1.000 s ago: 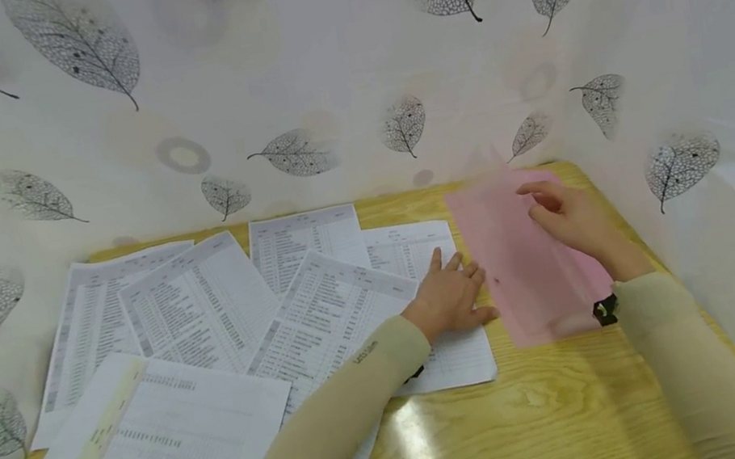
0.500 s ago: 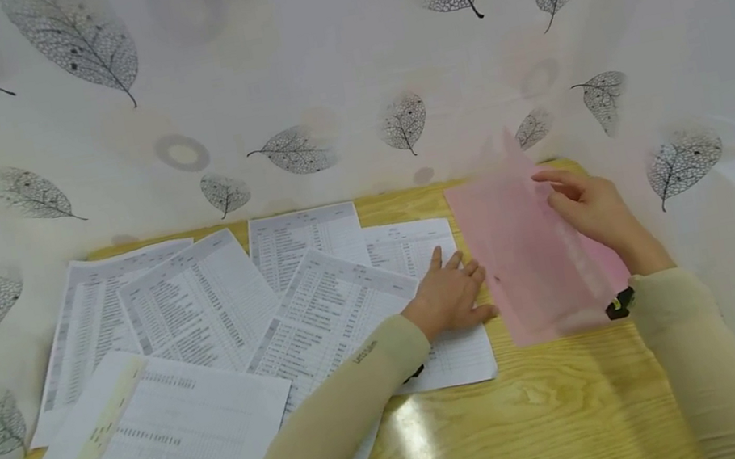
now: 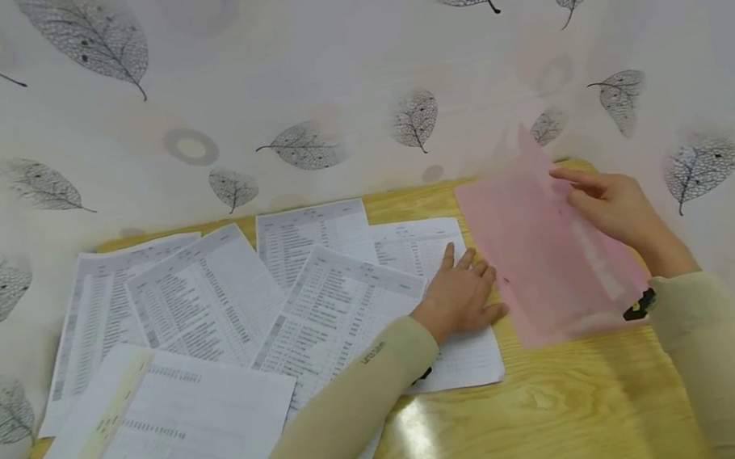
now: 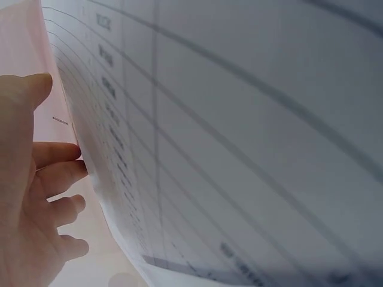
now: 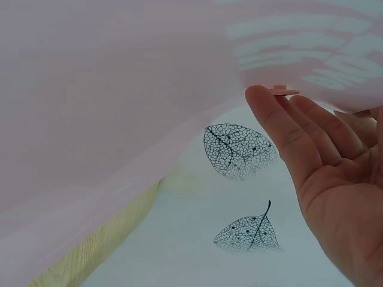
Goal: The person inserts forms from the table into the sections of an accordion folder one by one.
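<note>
Right now the right hand (image 3: 618,210) is lifting the top flap of a pink translucent folder (image 3: 550,263) at the far right of the wooden counter (image 3: 520,424). Fingers are nearly straight, thumb on the near side of the flap; in the right wrist view the fingertips (image 5: 263,98) touch the flap's edge from below w/ the palm open, so it props the sheet up rather than clamps it. The folder's lower layer lies flat on the counter; the raised flap tilts up toward the leaf-print curtain (image 3: 309,67) behind.

Left hand (image 3: 461,297) lies flat, fingers spread, pressing on a printed sheet (image 3: 426,252) just left of the folder. Its fingertips reach about to the folder's left edge; can't tell if they touch it. In the left wrist view the fingers (image 4: 57,179) sit beside a curved printed page, w/ pink behind them.

Other printed tables are fanned across the counter's left and middle, overlapping: one (image 3: 334,313) under the left forearm, one (image 3: 206,299) further left, one (image 3: 312,231) at the back. Nearest the camera on the left lies a bigger sheet w/ a yellow margin strip (image 3: 156,455) and coloured tabs at its bottom edge. Both arms wear beige sleeves (image 3: 342,422). A black strap bit shows at the right wrist (image 3: 640,308).
</note>
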{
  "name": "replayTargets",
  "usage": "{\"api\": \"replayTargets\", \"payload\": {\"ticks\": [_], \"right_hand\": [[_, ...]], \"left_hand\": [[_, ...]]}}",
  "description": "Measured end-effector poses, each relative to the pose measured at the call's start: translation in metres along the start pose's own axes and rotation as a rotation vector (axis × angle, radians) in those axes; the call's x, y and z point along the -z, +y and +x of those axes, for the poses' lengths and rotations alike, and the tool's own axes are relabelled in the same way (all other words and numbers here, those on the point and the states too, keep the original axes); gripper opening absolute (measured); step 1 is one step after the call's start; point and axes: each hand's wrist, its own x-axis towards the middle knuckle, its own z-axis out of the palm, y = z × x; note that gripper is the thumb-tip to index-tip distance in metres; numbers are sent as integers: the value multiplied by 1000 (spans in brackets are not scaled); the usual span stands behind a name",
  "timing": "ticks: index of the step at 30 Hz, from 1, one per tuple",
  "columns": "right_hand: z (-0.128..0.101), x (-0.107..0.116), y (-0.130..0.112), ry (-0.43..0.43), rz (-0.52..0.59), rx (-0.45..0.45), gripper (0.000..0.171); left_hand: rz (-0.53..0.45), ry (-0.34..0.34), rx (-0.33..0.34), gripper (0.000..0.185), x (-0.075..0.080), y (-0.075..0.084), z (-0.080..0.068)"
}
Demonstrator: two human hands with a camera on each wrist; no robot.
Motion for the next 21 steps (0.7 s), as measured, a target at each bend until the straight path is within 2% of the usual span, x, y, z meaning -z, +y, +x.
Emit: {"api": "replayTargets", "payload": {"ticks": [6, 11, 14, 18, 21], "right_hand": [[0, 0, -2, -32, 2, -28, 48], [1, -1, 0, -26, -14, -31, 47], [1, -2, 0, -28, -13, -25, 47], [0, -1, 0, -42, -8, -27, 48], [-1, -1, 0, -45, -5, -34, 48]], "left_hand": [[-15, 17, -5, 72, 0, 0, -1], [-26, 43, 3, 67, 2, 1, -4], [-65, 42, 12, 65, 3, -1, -7], [-138, 27, 24, 64, 8, -10, -16], [-169, 37, 37, 63, 17, -25, -31]]}}
